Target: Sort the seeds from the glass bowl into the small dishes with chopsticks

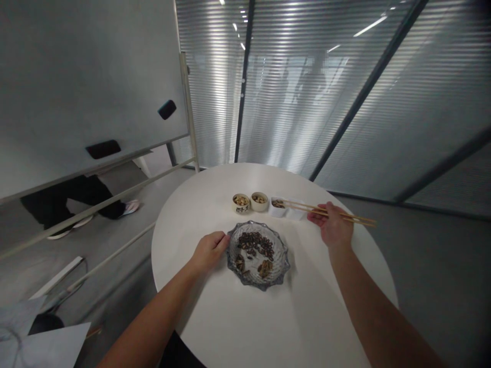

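A scalloped glass plate (282, 272) stands on the round white table, with dark seed-like pieces and brown clumps in it. My left hand (210, 250) grips the plate's left rim, its fingers partly hidden. My right hand (333, 225) is closed around a pair of wooden chopsticks (356, 219) to the right. Their tips reach left over a white divided tray (294, 213), at the compartment holding dark pieces (278, 204). Left of the tray are two small round bowls (241, 209) (260, 207) with pale pieces in them.
The round white table (307, 327) lies below both arms. A whiteboard (92, 76) on a metal frame (192, 117) stands at the left, with a person's dark-trousered legs (88, 197) behind it. A ribbed translucent partition (284, 102) rises behind the table.
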The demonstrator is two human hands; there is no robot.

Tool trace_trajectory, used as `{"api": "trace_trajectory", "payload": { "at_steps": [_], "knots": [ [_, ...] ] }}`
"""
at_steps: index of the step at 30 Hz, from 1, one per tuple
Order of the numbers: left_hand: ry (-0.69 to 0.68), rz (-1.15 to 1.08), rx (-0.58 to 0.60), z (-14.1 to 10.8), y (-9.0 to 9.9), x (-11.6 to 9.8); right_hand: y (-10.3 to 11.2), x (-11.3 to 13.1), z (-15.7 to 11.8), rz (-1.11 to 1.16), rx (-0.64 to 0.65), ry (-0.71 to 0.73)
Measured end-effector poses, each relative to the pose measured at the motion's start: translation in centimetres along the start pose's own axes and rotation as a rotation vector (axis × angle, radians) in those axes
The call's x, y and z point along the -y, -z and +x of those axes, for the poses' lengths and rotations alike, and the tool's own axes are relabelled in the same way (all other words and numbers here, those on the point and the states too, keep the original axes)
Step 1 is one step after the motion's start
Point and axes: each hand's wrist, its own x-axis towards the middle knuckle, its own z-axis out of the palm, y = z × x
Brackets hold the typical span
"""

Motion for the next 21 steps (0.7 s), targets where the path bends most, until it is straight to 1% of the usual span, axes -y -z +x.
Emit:
{"api": "trace_trajectory", "payload": {
  "at_steps": [3, 5, 7, 10, 13, 15, 17, 21],
  "knots": [
    [-0.002, 0.005, 0.002, 0.0, 0.0, 0.0, 0.1, 0.9, -0.9, 0.038, 0.022, 0.004],
    [0.000, 0.002, 0.004, 0.0, -0.1, 0.1, 0.1, 1.7, -2.1, 0.044, 0.056, -0.004],
    [0.000, -0.001, 0.006, 0.0, -0.1, 0.1, -0.2, 2.5, -4.0, 0.023, 0.125, -0.044],
    [-0.003, 0.001, 0.001, 0.0, -0.1, 0.1, -0.8, 3.4, -7.8, -0.067, 0.258, -0.136],
    [0.007, 0.002, -0.006, -0.1, 0.0, -0.1, -1.6, 3.9, -11.5, -0.137, 0.360, -0.185],
    [0.008, 0.002, -0.005, -0.1, 0.1, -0.2, -1.9, 3.9, -13.1, -0.192, 0.437, -0.227],
    [0.006, 0.001, -0.006, -0.1, 0.2, -0.3, -2.1, 3.6, -14.0, -0.252, 0.488, -0.261],
    [0.009, -0.001, -0.014, -0.1, 0.2, -0.4, -2.2, 3.0, -14.5, -0.345, 0.518, -0.280]
  ]
}}
